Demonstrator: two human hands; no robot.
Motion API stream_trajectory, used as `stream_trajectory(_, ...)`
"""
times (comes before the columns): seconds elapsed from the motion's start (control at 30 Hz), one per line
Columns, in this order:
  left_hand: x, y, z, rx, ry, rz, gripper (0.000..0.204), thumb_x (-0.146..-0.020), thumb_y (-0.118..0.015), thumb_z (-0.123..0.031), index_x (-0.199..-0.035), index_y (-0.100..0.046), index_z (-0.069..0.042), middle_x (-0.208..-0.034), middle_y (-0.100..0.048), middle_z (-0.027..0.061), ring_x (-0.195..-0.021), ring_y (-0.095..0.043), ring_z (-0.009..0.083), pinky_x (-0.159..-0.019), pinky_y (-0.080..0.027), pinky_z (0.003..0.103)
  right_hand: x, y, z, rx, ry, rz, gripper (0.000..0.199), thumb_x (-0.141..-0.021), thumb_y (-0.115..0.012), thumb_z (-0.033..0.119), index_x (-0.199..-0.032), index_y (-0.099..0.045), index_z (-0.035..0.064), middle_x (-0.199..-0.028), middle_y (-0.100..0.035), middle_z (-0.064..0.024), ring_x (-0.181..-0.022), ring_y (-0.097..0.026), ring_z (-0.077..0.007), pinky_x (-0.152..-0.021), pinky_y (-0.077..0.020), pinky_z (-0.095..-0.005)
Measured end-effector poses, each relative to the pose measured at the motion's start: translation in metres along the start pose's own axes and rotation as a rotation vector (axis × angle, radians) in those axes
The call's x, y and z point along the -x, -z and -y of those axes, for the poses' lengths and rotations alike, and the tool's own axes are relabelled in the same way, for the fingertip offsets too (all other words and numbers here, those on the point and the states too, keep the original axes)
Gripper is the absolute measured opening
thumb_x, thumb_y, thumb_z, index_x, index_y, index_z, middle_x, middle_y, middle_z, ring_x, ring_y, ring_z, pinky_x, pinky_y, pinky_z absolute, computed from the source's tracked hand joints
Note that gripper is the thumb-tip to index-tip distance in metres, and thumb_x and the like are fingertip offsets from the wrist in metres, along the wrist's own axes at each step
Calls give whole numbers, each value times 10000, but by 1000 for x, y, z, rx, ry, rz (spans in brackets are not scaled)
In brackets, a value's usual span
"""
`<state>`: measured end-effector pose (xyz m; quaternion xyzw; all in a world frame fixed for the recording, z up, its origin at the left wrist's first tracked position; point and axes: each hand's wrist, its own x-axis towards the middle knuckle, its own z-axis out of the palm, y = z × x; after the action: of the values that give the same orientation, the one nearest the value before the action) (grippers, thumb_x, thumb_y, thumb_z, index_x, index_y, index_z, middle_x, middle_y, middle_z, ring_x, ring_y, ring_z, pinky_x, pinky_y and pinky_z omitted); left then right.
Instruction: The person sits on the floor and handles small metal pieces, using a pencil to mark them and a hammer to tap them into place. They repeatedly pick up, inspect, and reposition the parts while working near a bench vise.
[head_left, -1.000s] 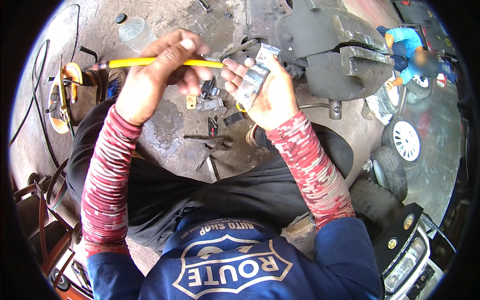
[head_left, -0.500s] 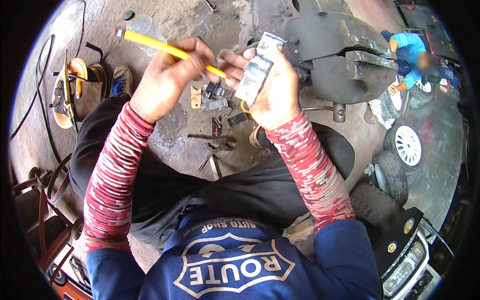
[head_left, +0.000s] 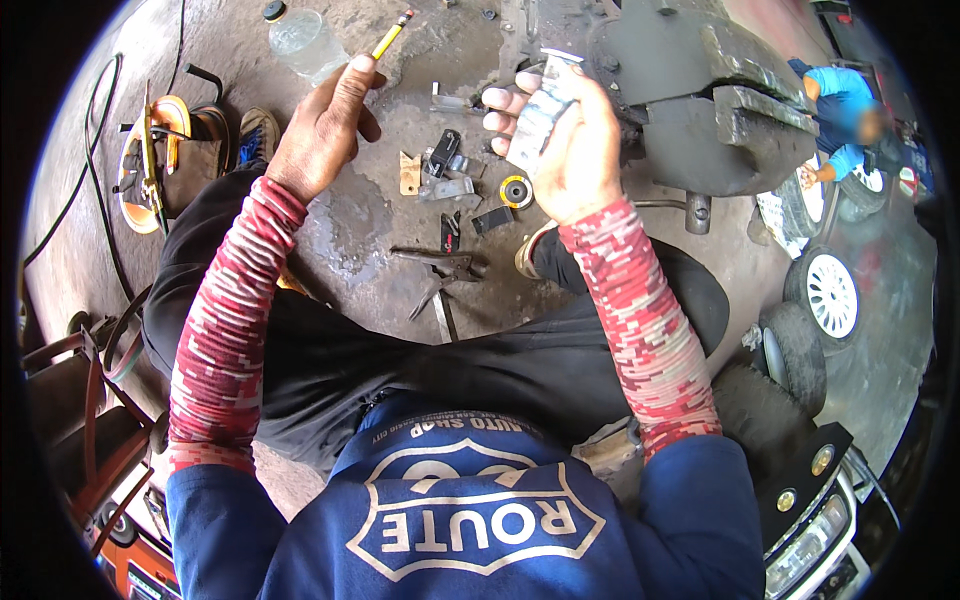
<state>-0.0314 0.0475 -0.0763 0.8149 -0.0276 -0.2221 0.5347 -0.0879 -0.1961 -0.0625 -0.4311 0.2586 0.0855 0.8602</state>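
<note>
Left hand grips a yellow pencil pointing up-right; right hand clutches a silvery packet.

I'm sitting on the stained concrete floor of an open-air car repair yard. Pliers and small metal parts lie scattered in front of me, loose car wheels stand off to my right, and a car's front end shows by my side.
</note>
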Motion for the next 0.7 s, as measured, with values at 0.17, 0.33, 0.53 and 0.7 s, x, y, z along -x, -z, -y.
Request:
stream_trajectory(0.17, -10, -2, 17, -250, -227, -114, 360, -1027, -491, -345, -1137, -603, -21, -764, -645, 189, -753, -671, 334, -728, -507, 402, -2, 1, 3, -89, -64, -1, 390, -954, -442, 498, -998, -553, 127, -907, -723, -136, -724, -665, -249, -670, -490, -387)
stream_trajectory(0.33, -16, -3, 36, -544, -343, -44, 213, -938, -550, -171, -1043, -652, -17, -909, -679, 236, -884, -665, 416, -801, -526, 453, 6, 5, 6, -92, -77, 34, 354, -973, -428, 453, -980, -559, 124, -916, -720, -146, -733, -661, -256, -674, -489, -395)
stream_trajectory(0.53, -24, -3, 61, -670, -363, 22, 181, -920, -542, -163, -985, -623, -15, -857, -662, 239, -817, -658, 417, -737, -513, 466, 13, 9, 4, -21, -93, 17, 343, -980, -426, 440, -967, -559, 124, -912, -719, -147, -731, -663, -245, -669, -495, -385)
stream_trajectory(0.7, -59, -41, 146, -846, -41, -149, 253, -894, -509, -238, -968, -675, -63, -902, -679, 266, -878, -672, 442, -804, -540, 526, 15, 17, 4, -30, -117, -17, 296, -971, -462, 399, -981, -555, 119, -936, -702, -137, -781, -656, -252, -698, -502, -391)
